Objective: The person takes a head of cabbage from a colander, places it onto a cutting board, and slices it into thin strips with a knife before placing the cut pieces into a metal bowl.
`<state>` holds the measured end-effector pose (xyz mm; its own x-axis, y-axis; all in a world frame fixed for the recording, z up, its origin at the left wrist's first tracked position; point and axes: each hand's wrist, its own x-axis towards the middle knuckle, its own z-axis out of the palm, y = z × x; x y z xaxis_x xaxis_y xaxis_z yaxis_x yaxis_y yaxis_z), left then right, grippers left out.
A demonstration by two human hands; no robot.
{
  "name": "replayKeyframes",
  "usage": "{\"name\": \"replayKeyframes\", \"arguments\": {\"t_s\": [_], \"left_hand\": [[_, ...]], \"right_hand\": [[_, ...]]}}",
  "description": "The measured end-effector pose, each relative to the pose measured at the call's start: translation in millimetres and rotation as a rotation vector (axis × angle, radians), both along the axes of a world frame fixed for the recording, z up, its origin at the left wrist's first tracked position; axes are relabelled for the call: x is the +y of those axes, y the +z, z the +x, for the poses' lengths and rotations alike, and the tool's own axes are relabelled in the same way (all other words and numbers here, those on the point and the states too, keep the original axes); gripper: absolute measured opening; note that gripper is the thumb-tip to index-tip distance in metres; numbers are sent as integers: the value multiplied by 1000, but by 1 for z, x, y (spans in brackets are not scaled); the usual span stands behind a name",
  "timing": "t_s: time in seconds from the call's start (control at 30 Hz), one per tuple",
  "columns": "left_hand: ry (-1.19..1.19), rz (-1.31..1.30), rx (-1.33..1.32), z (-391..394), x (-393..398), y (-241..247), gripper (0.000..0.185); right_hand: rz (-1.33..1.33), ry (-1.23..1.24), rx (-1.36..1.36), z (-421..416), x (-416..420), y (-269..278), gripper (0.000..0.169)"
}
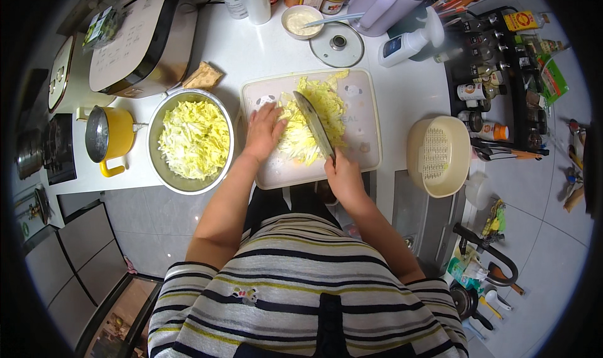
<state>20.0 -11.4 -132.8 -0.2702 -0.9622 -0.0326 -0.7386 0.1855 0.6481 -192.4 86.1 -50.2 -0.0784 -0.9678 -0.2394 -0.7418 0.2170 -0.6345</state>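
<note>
My right hand [347,178] grips the handle of a kitchen knife [313,122], whose broad blade slants up and left across a heap of shredded napa cabbage [332,104]. The heap lies on a pale rectangular cutting board [366,143] printed with small dog faces. At the heap's left side rests my left hand [263,134], palm down, thumb apart from the fingers; its fingertips are close to the shreds, and contact is hard to tell. To the left of the board, a steel bowl [152,158] holds more shredded cabbage [194,139].
A yellow pot [120,134] and a bread-maker-like appliance [136,42] stand at left. Behind the board are a glass lid [320,52], a small bowl of creamy paste [297,23] and a spray bottle [405,42]. A beige colander basket [454,169] sits at right near the sink [410,212].
</note>
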Motion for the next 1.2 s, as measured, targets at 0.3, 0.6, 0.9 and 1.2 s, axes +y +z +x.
{"name": "replayKeyframes", "arguments": {"t_s": [0.3,0.6,0.9,1.2], "left_hand": [[217,-76,258,-13,45,3,28],[218,-207,226,-18,52,-12,21],[276,-172,189,9,74,-3,46],[394,68,395,4,84,4,37]], "right_hand": [[87,109,74,20,19,-6,20],[109,139,154,43,-7,-27,18],[-79,82,-18,25,-4,-34,25],[-30,98,-42,24,15,-9,25]]}}
